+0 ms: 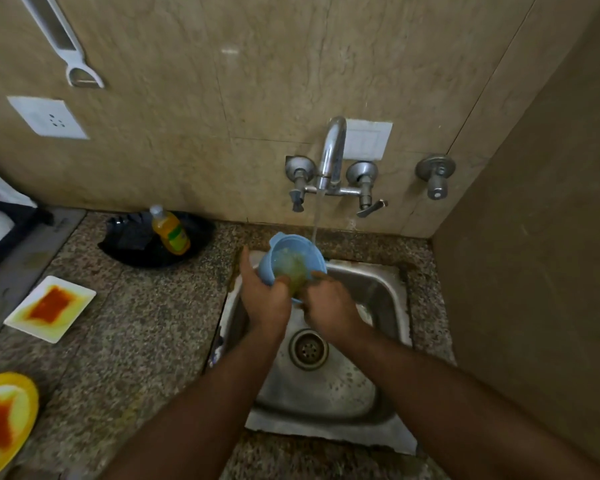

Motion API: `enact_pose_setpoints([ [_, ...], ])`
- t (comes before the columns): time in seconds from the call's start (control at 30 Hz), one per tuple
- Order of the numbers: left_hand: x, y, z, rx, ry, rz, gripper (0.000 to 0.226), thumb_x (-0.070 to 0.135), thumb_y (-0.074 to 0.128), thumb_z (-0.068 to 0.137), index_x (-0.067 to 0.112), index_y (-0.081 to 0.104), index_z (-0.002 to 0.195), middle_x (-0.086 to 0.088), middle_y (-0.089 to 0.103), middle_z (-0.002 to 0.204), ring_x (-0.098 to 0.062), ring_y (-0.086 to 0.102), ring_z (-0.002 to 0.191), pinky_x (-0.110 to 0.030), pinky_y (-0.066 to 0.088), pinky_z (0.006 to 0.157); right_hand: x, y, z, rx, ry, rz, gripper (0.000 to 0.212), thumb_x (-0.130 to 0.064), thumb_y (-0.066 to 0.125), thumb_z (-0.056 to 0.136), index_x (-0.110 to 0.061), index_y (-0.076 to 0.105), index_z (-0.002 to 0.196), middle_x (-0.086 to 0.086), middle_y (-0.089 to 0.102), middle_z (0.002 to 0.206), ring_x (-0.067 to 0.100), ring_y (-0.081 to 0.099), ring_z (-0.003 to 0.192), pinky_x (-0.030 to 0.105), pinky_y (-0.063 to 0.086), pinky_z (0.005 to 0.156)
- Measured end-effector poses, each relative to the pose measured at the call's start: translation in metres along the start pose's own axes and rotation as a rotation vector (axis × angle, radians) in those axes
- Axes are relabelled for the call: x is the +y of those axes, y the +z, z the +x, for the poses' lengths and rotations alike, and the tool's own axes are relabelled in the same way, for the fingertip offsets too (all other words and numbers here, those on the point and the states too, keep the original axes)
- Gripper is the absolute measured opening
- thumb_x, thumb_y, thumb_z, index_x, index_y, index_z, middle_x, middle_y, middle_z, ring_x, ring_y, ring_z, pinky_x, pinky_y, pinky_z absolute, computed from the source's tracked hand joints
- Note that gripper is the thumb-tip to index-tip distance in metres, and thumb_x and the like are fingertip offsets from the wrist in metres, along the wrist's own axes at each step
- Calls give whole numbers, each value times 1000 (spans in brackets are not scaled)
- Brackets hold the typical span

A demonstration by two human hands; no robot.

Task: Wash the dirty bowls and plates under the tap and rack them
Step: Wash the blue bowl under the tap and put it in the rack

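A light blue bowl with greenish-yellow residue inside is held tilted over the steel sink, just left of the water stream falling from the tap. My left hand grips the bowl's near left side, thumb over the rim. My right hand is at the bowl's near right rim, its fingers curled onto the rim and reaching inside. A white square plate smeared red-orange lies on the counter at left. A yellow plate with red smears sits at the bottom left edge.
A black tray behind the counter holds a bottle of yellow dish liquid. A stove edge is at far left. The wall corner closes in on the right of the sink. A drain sits mid-sink.
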State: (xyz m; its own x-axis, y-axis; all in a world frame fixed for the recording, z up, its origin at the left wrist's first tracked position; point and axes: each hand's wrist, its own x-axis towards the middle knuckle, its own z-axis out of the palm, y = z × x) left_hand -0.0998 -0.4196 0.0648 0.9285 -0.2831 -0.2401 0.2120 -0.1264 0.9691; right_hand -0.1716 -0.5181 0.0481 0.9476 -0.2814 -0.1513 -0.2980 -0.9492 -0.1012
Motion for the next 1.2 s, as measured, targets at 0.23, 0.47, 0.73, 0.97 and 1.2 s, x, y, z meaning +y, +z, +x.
enact_pose_setpoints([
  [0.23,5,-22,39,-320,-115,301,46,4,55,56,21,79,91,-7,78,89,-30,74,89,-54,63,82,59,-7,4,66,-489,-437,59,-58,46,85,-19,74,120,4,73,119,20,47,139,58,9,124],
  [0.47,7,-10,40,-249,-198,84,89,7,63,51,18,56,139,-14,72,116,-32,71,101,-47,62,79,37,-16,17,-8,-319,-384,34,-14,53,90,-18,74,116,4,75,114,23,59,127,38,4,126],
  [0.73,-14,-10,39,-184,-78,183,53,9,56,59,23,76,106,-4,78,98,-26,74,95,-49,63,82,53,-3,22,47,-402,-362,27,-38,71,78,-19,79,95,4,75,92,26,65,115,54,25,121],
  [0.97,16,-11,61,-352,-151,201,53,1,68,58,17,70,108,-6,75,96,-26,71,86,-31,59,64,46,-18,34,13,-264,-477,38,-23,56,96,-16,67,131,7,60,143,20,36,149,48,-11,122],
  [1.2,-28,13,9,92,-37,-32,57,14,57,69,23,67,125,0,74,109,-18,71,99,-37,60,84,22,-3,18,-23,-192,-190,31,-20,56,90,-21,73,116,3,74,114,26,63,116,35,46,105],
])
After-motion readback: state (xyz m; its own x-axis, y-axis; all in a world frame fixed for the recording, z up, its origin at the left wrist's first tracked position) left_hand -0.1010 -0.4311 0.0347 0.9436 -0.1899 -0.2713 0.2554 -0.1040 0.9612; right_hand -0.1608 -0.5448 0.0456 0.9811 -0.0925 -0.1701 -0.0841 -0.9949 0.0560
